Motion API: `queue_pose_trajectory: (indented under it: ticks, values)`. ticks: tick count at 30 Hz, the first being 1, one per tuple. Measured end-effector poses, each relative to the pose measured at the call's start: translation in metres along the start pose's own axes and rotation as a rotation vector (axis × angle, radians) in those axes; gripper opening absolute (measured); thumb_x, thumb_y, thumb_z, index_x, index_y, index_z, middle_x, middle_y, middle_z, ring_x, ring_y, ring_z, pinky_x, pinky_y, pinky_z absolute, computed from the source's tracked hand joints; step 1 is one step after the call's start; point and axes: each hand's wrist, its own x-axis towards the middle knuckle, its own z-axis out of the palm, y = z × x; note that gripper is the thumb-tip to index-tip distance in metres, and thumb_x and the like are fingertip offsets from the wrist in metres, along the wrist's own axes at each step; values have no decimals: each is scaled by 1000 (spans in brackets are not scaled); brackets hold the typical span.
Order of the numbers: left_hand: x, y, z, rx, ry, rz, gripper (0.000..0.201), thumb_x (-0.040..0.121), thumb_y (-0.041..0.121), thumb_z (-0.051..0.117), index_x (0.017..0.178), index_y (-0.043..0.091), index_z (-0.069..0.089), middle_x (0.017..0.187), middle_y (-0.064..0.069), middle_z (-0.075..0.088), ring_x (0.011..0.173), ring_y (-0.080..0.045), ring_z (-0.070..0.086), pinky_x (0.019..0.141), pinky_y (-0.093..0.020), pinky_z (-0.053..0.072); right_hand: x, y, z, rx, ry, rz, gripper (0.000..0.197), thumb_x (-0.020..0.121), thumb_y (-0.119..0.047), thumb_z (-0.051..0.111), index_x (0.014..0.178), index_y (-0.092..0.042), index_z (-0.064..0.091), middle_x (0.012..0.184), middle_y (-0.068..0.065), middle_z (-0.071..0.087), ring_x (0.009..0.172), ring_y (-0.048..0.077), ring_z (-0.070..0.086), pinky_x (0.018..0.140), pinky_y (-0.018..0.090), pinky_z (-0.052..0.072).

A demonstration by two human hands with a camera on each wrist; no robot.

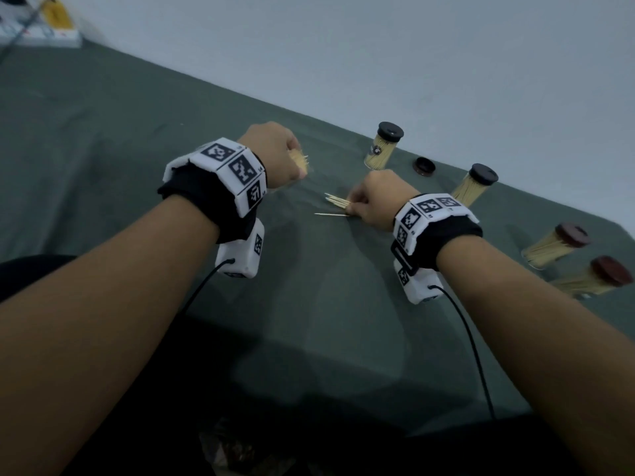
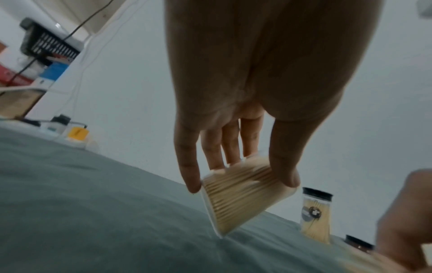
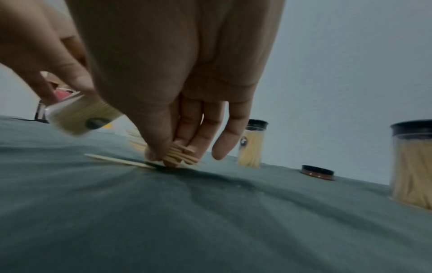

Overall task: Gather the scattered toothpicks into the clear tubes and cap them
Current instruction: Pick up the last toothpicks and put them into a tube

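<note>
I judge I'm mid-gathering: my right hand (image 1: pixel 374 197) pinches a small bundle of toothpicks (image 3: pixel 180 156) against the tabletop (image 1: pixel 309 304), one stray toothpick (image 1: pixel 331 214) just beside it, while my left hand (image 1: pixel 275 154) grips the open tube (image 2: pixel 243 194), where they go next.

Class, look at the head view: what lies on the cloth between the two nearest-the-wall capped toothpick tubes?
A loose dark cap lies there, open side up, apart from both tubes, seen in the head view.
</note>
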Motion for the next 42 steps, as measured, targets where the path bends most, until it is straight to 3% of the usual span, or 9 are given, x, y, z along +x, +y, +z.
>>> queue_pose_trajectory:
  ticks: [3, 6, 17, 22, 29, 32, 36, 39, 42]
  values:
    - [0, 3, 0, 76, -32, 43, 49, 88, 29, 69, 134, 18, 55, 135, -4, 55, 124, -24, 51, 95, -29, 40, -6, 12, -7, 59, 42, 28, 13, 91, -25, 65, 94, -17, 74, 86, 2, 69, 86, 18, 63, 72, 22, 40]
    - [-1, 7, 4, 132, -86, 93, 52, 88, 28, 69, 136, 19, 53, 137, -5, 53, 125, -24, 49, 98, -30, 39, -9, 14, -19, 89, 81, 17, 11, 92, -28, 64, 92, -20, 71, 86, -2, 66, 85, 15, 60, 72, 22, 39]
    - [-4, 12, 16, -16, -167, 191, 47, 85, 30, 72, 129, 28, 58, 117, 5, 62, 100, -12, 55, 84, -23, 38, -1, -25, -34, 59, 156, -129, 16, 91, -21, 63, 100, -21, 76, 85, 2, 67, 85, 21, 61, 77, 33, 51]
    - [3, 6, 13, -162, -111, 175, 44, 82, 33, 75, 124, 27, 61, 119, 4, 66, 109, -14, 60, 100, -30, 44, -4, -24, -31, 353, 327, -103, 22, 89, -15, 66, 109, -22, 75, 98, 1, 73, 93, 12, 63, 86, 24, 48]
    - [6, 7, 15, -295, -133, 187, 44, 80, 35, 77, 121, 26, 63, 114, 7, 68, 107, -10, 63, 104, -34, 45, -1, -19, -27, 535, 525, -63, 19, 76, -4, 75, 85, -22, 73, 74, -14, 63, 67, -3, 59, 67, 10, 46]
    - [8, 3, 13, -291, -87, 146, 42, 79, 35, 77, 118, 27, 64, 112, 7, 68, 105, -11, 63, 103, -33, 45, -1, -18, -28, 555, 515, -83, 31, 82, 1, 60, 86, -24, 76, 88, -2, 70, 78, 12, 67, 75, 28, 56]
    - [6, 4, 14, -337, -151, 152, 45, 81, 31, 77, 122, 23, 63, 112, 7, 68, 104, -10, 64, 101, -33, 47, 1, -20, -32, 526, 467, -70, 19, 85, -6, 69, 92, -21, 78, 83, -4, 72, 80, 9, 66, 72, 13, 51]
    - [7, 3, 16, -410, -167, 111, 50, 81, 30, 77, 127, 20, 60, 113, 4, 68, 103, -13, 66, 95, -38, 53, 3, -21, -31, 546, 496, -75, 16, 82, -12, 75, 95, -21, 77, 87, -5, 71, 80, 7, 66, 79, 18, 53]
    - [9, -2, 15, -484, -117, 45, 50, 81, 29, 77, 127, 19, 59, 114, 2, 67, 98, -16, 66, 83, -36, 57, 0, -24, -28, 529, 578, -78, 14, 89, -20, 65, 97, -24, 75, 92, -11, 65, 81, 4, 61, 80, 19, 49]
